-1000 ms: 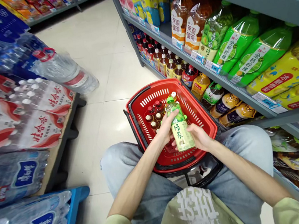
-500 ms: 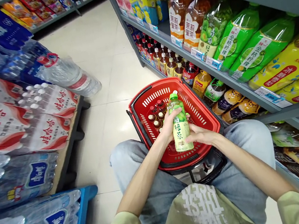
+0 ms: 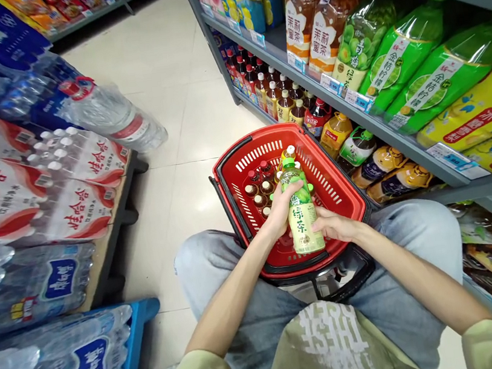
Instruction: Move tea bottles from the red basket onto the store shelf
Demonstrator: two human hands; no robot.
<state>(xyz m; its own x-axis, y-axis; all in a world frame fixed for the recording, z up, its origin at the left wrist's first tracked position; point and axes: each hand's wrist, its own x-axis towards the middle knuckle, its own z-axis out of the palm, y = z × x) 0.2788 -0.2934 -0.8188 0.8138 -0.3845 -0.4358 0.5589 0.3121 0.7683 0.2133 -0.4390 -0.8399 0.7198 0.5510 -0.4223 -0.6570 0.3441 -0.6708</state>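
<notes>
Bottle of green tea, cap toward twelve o'clock, is held above the red basket. Left hand wraps its upper half from nine o'clock; right hand grips its lower side from four. Inside the basket, at ten o'clock, stand small capped bottles. Shelved drinks sit at two o'clock, wrapped water packs at nine.

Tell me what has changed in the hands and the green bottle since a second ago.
The right hand has shifted its grip: its fingertips showed past the bottle's far edge, and now sit on its near side. The green bottle leans slightly less to the left in view. Nothing was newly grasped or released. The left hand keeps its hold; the basket still contains the dark bottles.
</notes>
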